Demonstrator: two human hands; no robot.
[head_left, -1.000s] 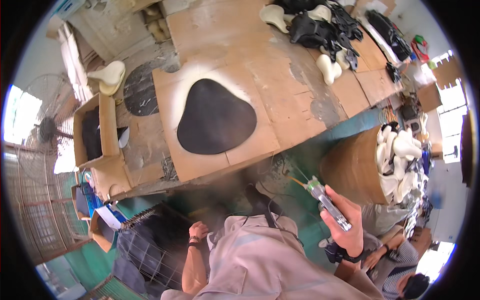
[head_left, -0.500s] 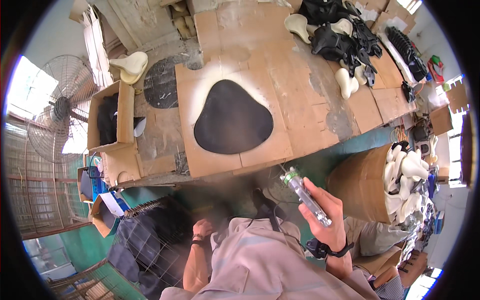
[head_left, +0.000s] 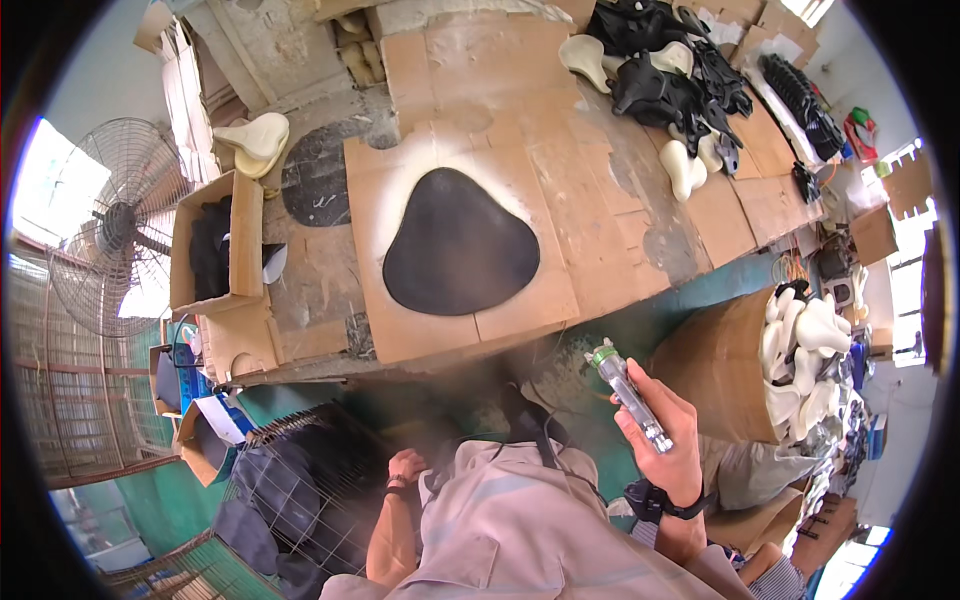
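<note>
My right hand (head_left: pixel 668 440) is wrapped round a metal spray gun (head_left: pixel 630 398) with a green ring near its front end. It holds the gun off the table's front edge, to the right of my body. A black rounded-triangle sheet (head_left: pixel 460 245) lies flat on the cardboard-covered table (head_left: pixel 610 240), with a whitish spray halo on the cardboard round its upper edges. Faint mist hangs over and below the sheet. My left hand (head_left: pixel 405 466) hangs low by my left side, fingers loosely curled, with nothing visible in them. It is near a wire cage with dark material.
An open carton (head_left: pixel 217 240) with black pieces stands at the table's left, by cream saddle-shaped pads (head_left: pixel 255 138). Black saddle parts (head_left: pixel 655 90) and more pads lie at the far right. A big cardboard drum (head_left: pixel 715 370) full of pads stands right. A fan (head_left: pixel 120 220) is at left.
My right hand has moved slightly right and down with the spray gun, farther from the sheet. The whole view has shifted a little. My left hand stays by my side.
</note>
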